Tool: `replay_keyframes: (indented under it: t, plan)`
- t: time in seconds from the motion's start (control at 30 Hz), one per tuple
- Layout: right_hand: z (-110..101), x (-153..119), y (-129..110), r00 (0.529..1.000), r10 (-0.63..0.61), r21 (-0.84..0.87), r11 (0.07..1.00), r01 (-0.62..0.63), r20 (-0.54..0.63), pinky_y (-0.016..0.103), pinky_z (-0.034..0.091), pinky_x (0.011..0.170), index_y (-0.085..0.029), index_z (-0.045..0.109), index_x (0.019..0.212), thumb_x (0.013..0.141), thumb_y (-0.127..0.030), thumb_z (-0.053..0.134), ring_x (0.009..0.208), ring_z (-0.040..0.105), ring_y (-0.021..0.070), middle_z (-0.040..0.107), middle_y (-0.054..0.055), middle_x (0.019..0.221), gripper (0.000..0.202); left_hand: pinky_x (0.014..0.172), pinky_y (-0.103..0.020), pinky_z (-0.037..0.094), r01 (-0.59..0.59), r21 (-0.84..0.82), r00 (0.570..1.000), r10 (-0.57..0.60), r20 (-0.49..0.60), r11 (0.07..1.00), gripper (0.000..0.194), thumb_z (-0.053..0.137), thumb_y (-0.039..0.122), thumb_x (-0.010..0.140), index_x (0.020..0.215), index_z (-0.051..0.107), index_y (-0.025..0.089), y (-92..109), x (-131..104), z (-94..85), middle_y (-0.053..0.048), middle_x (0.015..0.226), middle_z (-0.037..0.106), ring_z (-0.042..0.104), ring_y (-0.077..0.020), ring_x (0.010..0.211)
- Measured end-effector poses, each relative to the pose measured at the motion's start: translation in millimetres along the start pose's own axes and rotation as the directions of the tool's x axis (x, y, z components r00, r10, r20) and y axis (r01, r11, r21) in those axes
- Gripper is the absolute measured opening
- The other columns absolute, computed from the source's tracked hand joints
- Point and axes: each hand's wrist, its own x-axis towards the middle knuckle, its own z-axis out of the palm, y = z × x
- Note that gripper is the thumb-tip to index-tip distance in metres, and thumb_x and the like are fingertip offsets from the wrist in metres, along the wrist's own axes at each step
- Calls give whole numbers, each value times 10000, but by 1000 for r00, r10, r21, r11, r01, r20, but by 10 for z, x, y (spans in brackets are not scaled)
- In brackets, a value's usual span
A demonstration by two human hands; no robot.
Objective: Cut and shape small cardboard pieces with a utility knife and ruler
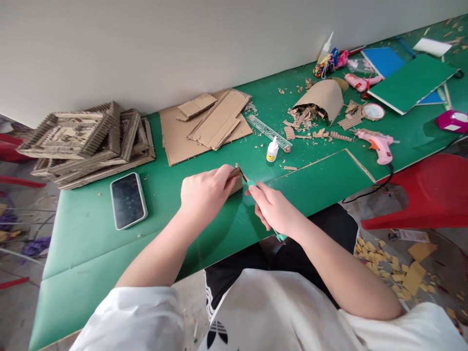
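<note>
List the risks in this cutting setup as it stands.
1. The left hand pins the small cardboard piece right beside the knife in the right hand; a slip could likely cut its fingers.
2. The cut sits near the table's front edge, above the lap.

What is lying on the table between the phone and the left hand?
Nothing: in the head view the green table is bare between the phone and the left hand.
</note>
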Motion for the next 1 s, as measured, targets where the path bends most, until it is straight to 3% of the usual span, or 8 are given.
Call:
replay_keyframes:
  t: [0.2,0.33,0.4,0.5,0.63,0.73,0.8,1.0]
  plan:
    - [29,-36,100,999,-45,-3,999,45,-5,231,316,472,-227,516,974,951,-476,267,392,419,102,412,-73,460,353,402,-248,222,-99,7,978,99,-184,995,208,534,357,871,768,642,212,34,-109,-22,22,545,640,549,-122,428]
    - [53,-226,383,986,-151,50,987,154,-67,224,339,491,-255,499,1117,919,-517,361,468,436,104,430,-68,536,356,531,-208,435,-236,-88,881,175,-440,968,57,617,211,830,880,630,186,2,-329,-7,8,722,721,672,-122,620]
    - [71,-320,527,967,-204,54,975,214,-152,227,358,506,-246,487,1143,913,-508,385,483,438,100,448,-62,571,364,671,-213,512,-341,-129,814,224,-536,931,167,633,131,799,961,617,167,-23,-447,10,-29,849,741,703,-148,790]
    - [119,-379,639,876,-425,-53,904,425,-229,241,396,567,-215,506,1057,913,-483,392,558,498,109,545,-20,677,325,754,-259,561,-482,-102,719,326,-614,870,227,628,79,772,985,609,154,-46,-565,28,-75,936,736,691,-184,930]
    - [199,-360,638,735,-663,-238,743,625,-139,256,409,580,-206,529,965,898,-522,385,598,551,135,609,17,713,354,762,-312,600,-545,-49,647,383,-660,837,180,610,69,765,927,619,146,-56,-592,32,-96,908,733,683,-215,959]
    - [235,-354,628,704,-703,-349,688,637,-100,261,397,550,-205,543,941,893,-573,347,558,549,142,602,15,652,419,771,-314,613,-566,-41,624,396,-674,823,145,579,86,790,890,625,179,-69,-593,40,-58,883,733,688,-198,941]
    - [241,-353,632,692,-717,-409,660,630,-91,261,396,543,-202,548,973,894,-571,350,555,558,145,609,16,647,427,784,-314,614,-561,-57,634,385,-671,826,147,575,91,795,887,625,195,-81,-605,48,-44,891,732,683,-194,957]
    - [224,-315,679,686,-720,-449,650,613,-106,269,422,573,-171,555,1030,898,-491,416,626,620,173,658,48,720,373,788,-313,615,-581,-71,628,391,-673,811,118,595,103,790,861,626,192,-87,-629,23,-44,875,729,684,-193,954]
